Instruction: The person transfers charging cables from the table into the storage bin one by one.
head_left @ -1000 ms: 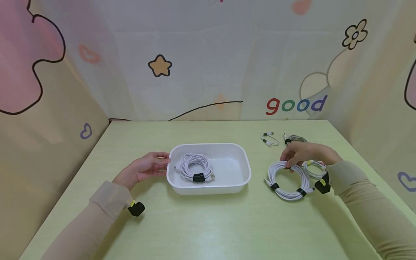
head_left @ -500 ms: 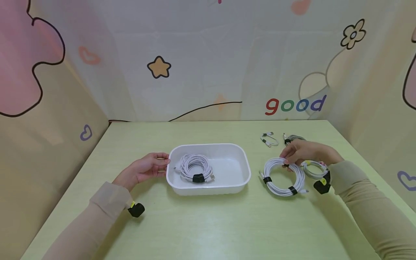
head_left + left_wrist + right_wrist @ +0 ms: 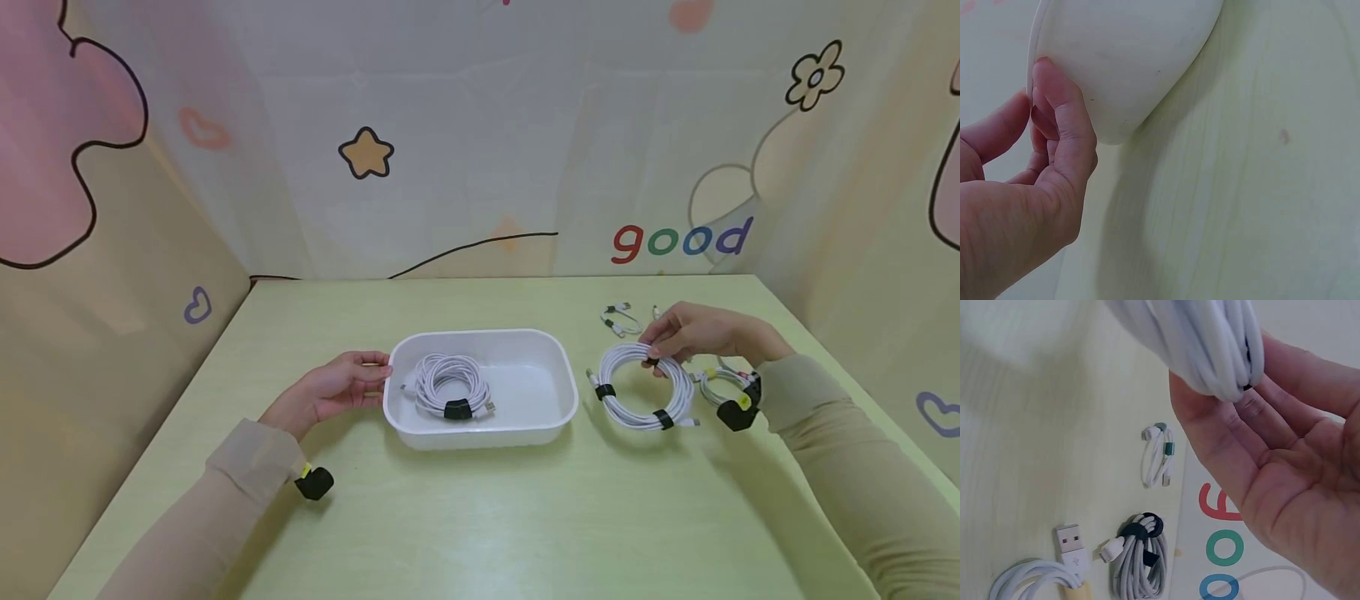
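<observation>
A white tray (image 3: 557, 368) stands mid-table with a coiled white cable (image 3: 450, 385) in its left half. My left hand (image 3: 377, 375) grips the tray's left rim (image 3: 1129, 56), thumb on top. My right hand (image 3: 654, 353) pinches the far edge of a large white cable coil (image 3: 640, 392) bound by black ties. The coil hangs tilted just right of the tray, its low edge near the table. In the right wrist view my fingers (image 3: 1254, 419) curl round the cable strands (image 3: 1210, 344).
A small white cable with a yellow tie (image 3: 722, 379) lies by my right wrist. A short white cable (image 3: 621, 319) and a grey coil (image 3: 1138, 556) lie further back. A printed cloth wall closes off the table's far and side edges.
My right hand has lifted the large coil off the table and carried it left, closer to the tray. The left hand and the tray have stayed put.
</observation>
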`<action>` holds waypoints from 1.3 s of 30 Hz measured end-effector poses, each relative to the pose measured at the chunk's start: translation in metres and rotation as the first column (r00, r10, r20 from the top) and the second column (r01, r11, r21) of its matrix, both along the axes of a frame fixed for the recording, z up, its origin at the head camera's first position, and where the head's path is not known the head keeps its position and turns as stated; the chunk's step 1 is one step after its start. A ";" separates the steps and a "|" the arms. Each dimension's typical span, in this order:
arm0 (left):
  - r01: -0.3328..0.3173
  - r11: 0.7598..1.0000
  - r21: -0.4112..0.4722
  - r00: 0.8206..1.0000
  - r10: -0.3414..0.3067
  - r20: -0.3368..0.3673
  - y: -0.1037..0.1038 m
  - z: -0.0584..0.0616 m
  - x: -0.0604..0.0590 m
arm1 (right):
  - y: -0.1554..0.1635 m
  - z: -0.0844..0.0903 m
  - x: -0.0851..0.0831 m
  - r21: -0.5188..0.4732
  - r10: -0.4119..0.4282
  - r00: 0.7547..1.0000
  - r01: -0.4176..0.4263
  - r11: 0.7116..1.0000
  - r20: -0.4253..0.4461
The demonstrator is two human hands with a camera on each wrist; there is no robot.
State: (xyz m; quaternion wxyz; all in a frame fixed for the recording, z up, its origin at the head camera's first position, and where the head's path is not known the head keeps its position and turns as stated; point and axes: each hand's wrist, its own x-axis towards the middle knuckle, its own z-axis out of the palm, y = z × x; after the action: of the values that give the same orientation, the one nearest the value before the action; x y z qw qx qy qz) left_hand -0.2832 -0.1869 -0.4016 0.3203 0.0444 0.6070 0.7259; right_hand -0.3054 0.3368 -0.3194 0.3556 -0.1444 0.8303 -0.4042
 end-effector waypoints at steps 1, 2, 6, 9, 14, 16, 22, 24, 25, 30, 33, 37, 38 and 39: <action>0.000 1.000 0.001 1.000 0.000 -0.001 0.000 0.000 0.000 | -0.001 0.002 0.000 0.004 -0.003 1.000 0.003 1.000 0.000; 0.002 1.000 0.001 1.000 -0.002 -0.002 0.000 0.000 0.000 | -0.003 0.004 -0.001 0.005 -0.008 1.000 0.008 1.000 0.002; -0.001 1.000 -0.009 1.000 0.001 -0.007 0.000 0.000 -0.001 | -0.009 0.011 -0.003 0.007 -0.017 1.000 0.017 1.000 0.014; 0.001 1.000 -0.020 1.000 -0.001 -0.014 0.000 0.000 -0.001 | -0.013 0.015 -0.005 0.007 -0.009 1.000 0.009 1.000 0.014; 0.010 1.000 -0.026 1.000 -0.011 -0.024 0.000 0.000 -0.001 | -0.023 0.021 -0.009 0.000 0.011 1.000 -0.011 1.000 -0.013; 0.006 1.000 -0.019 1.000 -0.006 -0.018 0.000 0.000 0.000 | -0.027 0.022 -0.011 -0.008 0.011 1.000 -0.011 1.000 -0.021; 0.007 1.000 -0.014 1.000 -0.007 -0.012 0.001 0.001 0.000 | -0.043 0.022 -0.015 -0.012 0.008 0.999 -0.009 1.000 -0.053; 0.007 1.000 -0.017 1.000 -0.007 -0.011 0.001 0.001 0.000 | -0.050 0.020 -0.017 -0.011 0.012 0.998 -0.013 1.000 -0.061; 0.005 1.000 -0.017 1.000 -0.006 -0.009 0.001 0.001 0.000 | -0.053 0.019 -0.018 -0.016 0.012 0.998 -0.013 1.000 -0.061; 0.002 1.000 -0.019 1.000 -0.002 -0.005 0.001 -0.001 0.001 | -0.070 0.018 -0.021 -0.024 0.019 0.998 -0.020 1.000 -0.062; 0.003 1.000 -0.020 1.000 -0.004 -0.011 0.001 -0.001 0.000 | -0.081 0.019 -0.023 -0.038 0.007 0.999 -0.009 0.999 -0.053; 0.002 1.000 -0.014 1.000 -0.002 -0.013 0.000 -0.001 0.000 | -0.093 0.020 -0.027 -0.053 0.005 0.999 -0.008 0.999 -0.049; 0.000 1.000 -0.012 1.000 -0.001 -0.010 0.000 0.000 0.000 | -0.096 0.020 -0.027 -0.052 0.009 0.999 -0.012 0.999 -0.052; -0.001 1.000 -0.010 1.000 0.000 -0.008 0.001 0.000 0.000 | -0.099 0.020 -0.028 -0.051 0.015 0.998 -0.018 0.999 -0.058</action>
State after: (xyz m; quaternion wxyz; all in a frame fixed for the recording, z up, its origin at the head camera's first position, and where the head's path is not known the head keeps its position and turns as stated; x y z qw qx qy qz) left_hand -0.2834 -0.1863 -0.4018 0.3178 0.0457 0.6119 0.7228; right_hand -0.3330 0.2377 -0.2992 0.3311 -0.1717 0.8283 -0.4180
